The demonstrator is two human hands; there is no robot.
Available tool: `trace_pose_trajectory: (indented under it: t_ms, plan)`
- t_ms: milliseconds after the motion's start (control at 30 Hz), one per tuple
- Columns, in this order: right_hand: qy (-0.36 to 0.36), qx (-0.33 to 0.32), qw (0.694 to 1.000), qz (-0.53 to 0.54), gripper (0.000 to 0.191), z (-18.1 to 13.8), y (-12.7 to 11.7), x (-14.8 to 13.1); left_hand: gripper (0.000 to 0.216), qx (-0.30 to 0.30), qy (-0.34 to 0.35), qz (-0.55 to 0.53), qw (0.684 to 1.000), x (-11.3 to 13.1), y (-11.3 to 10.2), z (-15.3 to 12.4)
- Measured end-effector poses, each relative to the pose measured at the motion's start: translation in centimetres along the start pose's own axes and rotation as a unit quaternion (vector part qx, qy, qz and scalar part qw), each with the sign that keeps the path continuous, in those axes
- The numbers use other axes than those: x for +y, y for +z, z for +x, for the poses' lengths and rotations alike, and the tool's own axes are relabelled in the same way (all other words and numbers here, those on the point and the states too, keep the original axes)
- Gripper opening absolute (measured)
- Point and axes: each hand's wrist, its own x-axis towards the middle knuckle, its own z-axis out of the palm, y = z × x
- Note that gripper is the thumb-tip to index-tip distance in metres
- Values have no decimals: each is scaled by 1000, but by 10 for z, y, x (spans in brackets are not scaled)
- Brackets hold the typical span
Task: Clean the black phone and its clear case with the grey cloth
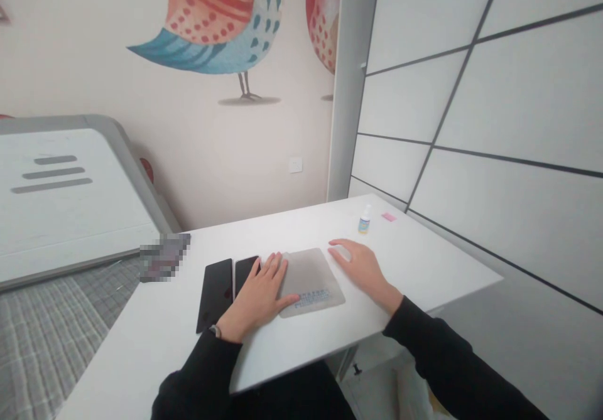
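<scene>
A thin grey sheet with rounded corners, like a mouse pad or a cloth, lies flat on the white table. Blue print runs along its near edge. My left hand rests with fingers stretched out over the sheet's left side, the thumb near the print. Just off the sheet's right edge, my right hand is on or just above the table, thumb and index finger apart with nothing visible between them. Left of the sheet are a black tablet-like slab and a smaller dark phone-like device, partly covered by my left hand.
A small white bottle with a coloured label stands towards the back right, beside a pink slip. A blurred-out item lies at the table's left corner. White panelled doors rise on the right; a bed with a raised panel is left.
</scene>
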Motion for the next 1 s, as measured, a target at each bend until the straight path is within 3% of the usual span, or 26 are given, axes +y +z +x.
trace_pose_trajectory:
  t_ms: [133,233,333,433,667,833,1000]
  plan:
    - [104,186,976,31,53,28,-24,37,79,-10,-76,-14,997,-14,-10,-12]
    - [151,214,961,94,58,49,-26,62,71,-29,-150,-28,988,-35,-17,-28]
    - [180,163,952,186,41,60,-16,73,68,-55,-175,-40,982,-53,-21,-47]
    - [186,91,934,291,33,56,-7,65,70,-84,-155,-65,982,-58,-22,-64]
    - [138,-115,833,523,41,23,0,-4,110,-74,-117,-109,984,-56,-17,-71]
    - [118,-208,779,580,54,16,-5,-33,112,-54,-108,-115,986,-61,-13,-70]
    - [85,-241,780,571,55,14,-7,-34,111,-45,-106,-110,987,-61,-13,-72]
